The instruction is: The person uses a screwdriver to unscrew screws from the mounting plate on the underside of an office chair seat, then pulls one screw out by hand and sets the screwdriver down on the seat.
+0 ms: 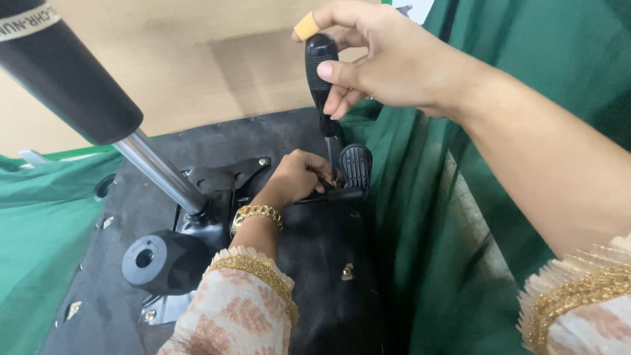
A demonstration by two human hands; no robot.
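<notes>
Below us, an upturned chair seat (322, 263) lies black side up, with green cloth (473, 164) draped around it. Our right hand (381, 59) grips a screwdriver (320, 79) by its black handle, fingers curled round it and the thumb pressed to its side; one fingertip wears a tan wrap. We hold the tool upright, its thin shaft running down to a spot just beside the black lever paddle (355, 165) on the seat's underside. Our left hand (299, 176) is closed there, fingertips bunched at the shaft's tip; whether they pinch a screw we cannot tell, since the fingers hide it. A gold watch (256, 214) sits on that wrist, above a patterned sleeve (236, 309) with gold trim. To the left, the metal mechanism plate (227, 177) is bolted to the seat, and from it the gas cylinder (158, 167) rises toward us, silver rod below, black tube above. A round black knob (161, 260) juts from the plate, near our left sleeve. Beyond the seat runs a tan floor (197, 66).
</notes>
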